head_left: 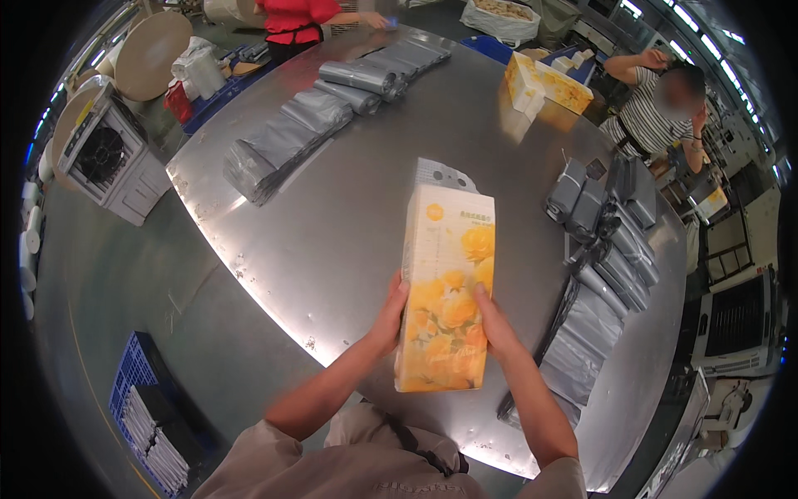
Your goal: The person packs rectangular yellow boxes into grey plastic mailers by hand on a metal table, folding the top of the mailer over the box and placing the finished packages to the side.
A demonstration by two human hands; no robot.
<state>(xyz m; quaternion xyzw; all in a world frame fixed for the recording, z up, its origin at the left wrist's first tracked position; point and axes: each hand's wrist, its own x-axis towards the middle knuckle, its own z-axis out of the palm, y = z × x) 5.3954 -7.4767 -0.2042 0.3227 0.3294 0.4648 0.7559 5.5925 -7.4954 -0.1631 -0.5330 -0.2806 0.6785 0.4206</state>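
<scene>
A tall, flat package (pixel 446 291) printed with yellow flowers is held upright between my two hands, above the near part of a metal table. My left hand (pixel 391 309) grips its left edge. On the opposite edge is my right hand (pixel 496 320), its thumb lying on the front face. Behind the package's top, a grey plastic piece with holes (pixel 445 175) sticks out; its lower part is hidden. To the right of my hands lies a pile of grey plastic bag rolls and flat bags (pixel 615 249).
More grey bags (pixel 291 137) run along the table's (pixel 332 241) far left side. Flowered packages (pixel 544 85) stand at the far right edge. One person in red (pixel 301 21) and another in stripes (pixel 657 112) are across the table. A blue pallet (pixel 137 382) sits on the floor.
</scene>
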